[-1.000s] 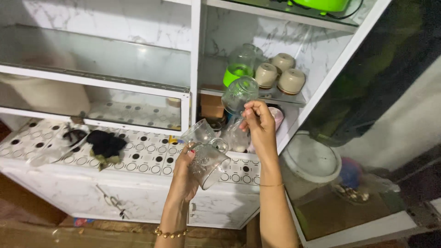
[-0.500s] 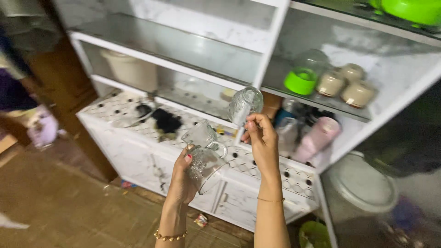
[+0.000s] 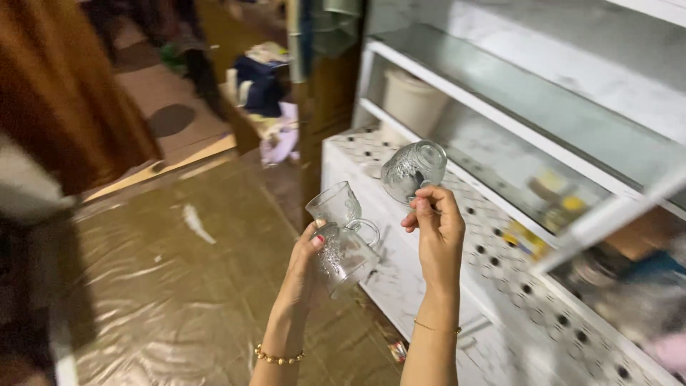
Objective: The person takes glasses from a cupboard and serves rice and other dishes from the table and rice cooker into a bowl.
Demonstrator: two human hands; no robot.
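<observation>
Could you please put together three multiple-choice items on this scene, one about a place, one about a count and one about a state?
1. Where is the white cabinet relative to the hands?
A. On their right side
B. On their left side
C. Behind the camera

2. How many clear glass mugs are being held in all?
A. One
B. Three
C. Five

3. How is the single mug in the right hand held?
A. Resting flat on the countertop
B. Lifted in the air, pinched by the fingers
C. Lying on the floor

Answers:
1. A, the cabinet's shelves and dotted countertop fill the right side of the view.
2. B, the left hand holds two mugs together and the right hand holds one.
3. B, it hangs clear of the countertop, with the fingers closed on it.
</observation>
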